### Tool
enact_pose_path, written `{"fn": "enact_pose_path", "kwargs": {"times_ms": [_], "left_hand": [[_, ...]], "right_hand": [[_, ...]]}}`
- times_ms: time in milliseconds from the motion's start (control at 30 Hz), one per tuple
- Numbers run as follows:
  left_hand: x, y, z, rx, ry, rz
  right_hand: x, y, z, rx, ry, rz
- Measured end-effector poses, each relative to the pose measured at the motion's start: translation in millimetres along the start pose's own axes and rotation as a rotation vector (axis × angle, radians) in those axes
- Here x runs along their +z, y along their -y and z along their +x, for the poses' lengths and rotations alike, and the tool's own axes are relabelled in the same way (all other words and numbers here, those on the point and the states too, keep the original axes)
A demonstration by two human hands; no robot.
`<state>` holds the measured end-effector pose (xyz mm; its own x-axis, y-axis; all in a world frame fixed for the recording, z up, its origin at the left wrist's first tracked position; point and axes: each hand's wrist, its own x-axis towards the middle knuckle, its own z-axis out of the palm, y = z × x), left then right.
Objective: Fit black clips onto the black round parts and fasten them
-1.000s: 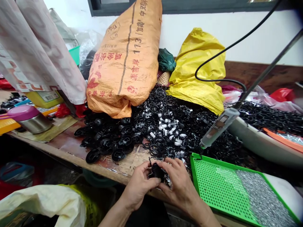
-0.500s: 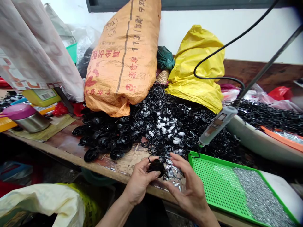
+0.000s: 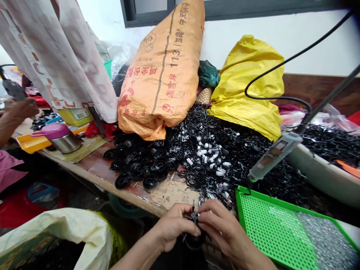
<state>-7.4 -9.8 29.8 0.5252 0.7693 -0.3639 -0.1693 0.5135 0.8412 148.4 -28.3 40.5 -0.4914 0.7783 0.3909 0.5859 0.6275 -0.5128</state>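
While left hand pinches black part, right hand partly hides it; right fingers curled, hold unclear.

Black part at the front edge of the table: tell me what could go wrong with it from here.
The black part is at the table's front edge, so if the left hand loosens it might fall to the floor.

If dropped forward, it could get lost among the dark pieces in the pile.

The right hand is beside the green tray; a sideways bump might spill its small metal pieces.
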Motion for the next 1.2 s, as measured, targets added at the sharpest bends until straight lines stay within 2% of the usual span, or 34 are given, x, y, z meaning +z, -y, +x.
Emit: {"fn": "enact_pose_path", "kwargs": {"times_ms": [100, 167, 233, 300, 367, 400, 433, 500, 600, 633, 700, 767, 800, 867, 900, 933, 1000, 1033, 1100, 1133, 1200], "left_hand": [[-5.9, 3, 0, -0.234, 0.089, 0.064], [-1.4, 2, 1, -0.25, 0.085, 0.115], [9.8, -1, 3, -0.066, -0.039, 0.216], [24.3, -2, 7, 0.219, -0.262, 0.409], [36.5, 1, 12, 0.502, -0.458, 0.633], [40.5, 5, 16, 0.623, -0.513, 0.723], [42.6, 8, 19, 0.727, -0.529, 0.789], [42.4, 13, 28, 0.895, -0.475, 0.87], [38.0, 9, 37, 0.989, -0.304, 0.875], [37.4, 4, 39, 0.967, -0.283, 0.835], [38.6, -6, 38, 0.853, -0.313, 0.699], [41.5, -13, 34, 0.657, -0.304, 0.519], [42.9, -13, 32, 0.533, -0.248, 0.424], [45.0, -5, 27, 0.256, -0.07, 0.237], [45.7, 1, 25, 0.125, 0.011, 0.156], [46.4, 9, 23, 0.021, 0.07, 0.093], [48.5, 23, 22, -0.087, 0.139, 0.033], [50.2, 28, 22, -0.107, 0.163, 0.028], [54.8, 33, 22, -0.122, 0.203, 0.036], [57.6, 34, 22, -0.126, 0.202, 0.035], [63.1, 32, 23, -0.121, 0.158, 0.027]], "right_hand": [[-4, 7, -2, -0.167, 0.138, -0.132], [1, 5, -6, -0.176, 0.089, -0.237], [10, 0, -9, -0.097, -0.058, -0.305], [18, -4, -9, 0.074, -0.258, -0.261], [23, -6, -7, 0.309, -0.439, -0.03], [24, -5, -5, 0.433, -0.513, 0.147], [23, -4, -4, 0.552, -0.565, 0.349], [21, -1, -1, 0.728, -0.592, 0.755], [14, -1, -2, 0.814, -0.539, 1.193], [11, -2, -4, 0.811, -0.522, 1.283], [2, -5, -9, 0.799, -0.522, 1.359], [-11, -12, -16, 0.79, -0.551, 1.273], [-19, -17, -19, 0.786, -0.585, 1.172], [-37, -33, -25, 0.769, -0.753, 0.902], [-47, -44, -26, 0.755, -0.897, 0.743], [-57, -56, -27, 0.735, -1.031, 0.605], [-76, -79, -23, 0.721, -1.152, 0.448], [-84, -89, -19, 0.716, -1.129, 0.416], [-97, -103, -8, 0.653, -0.929, 0.465], [-102, -106, -1, 0.59, -0.808, 0.519], [-108, -108, 11, 0.516, -0.715, 0.551]]}}
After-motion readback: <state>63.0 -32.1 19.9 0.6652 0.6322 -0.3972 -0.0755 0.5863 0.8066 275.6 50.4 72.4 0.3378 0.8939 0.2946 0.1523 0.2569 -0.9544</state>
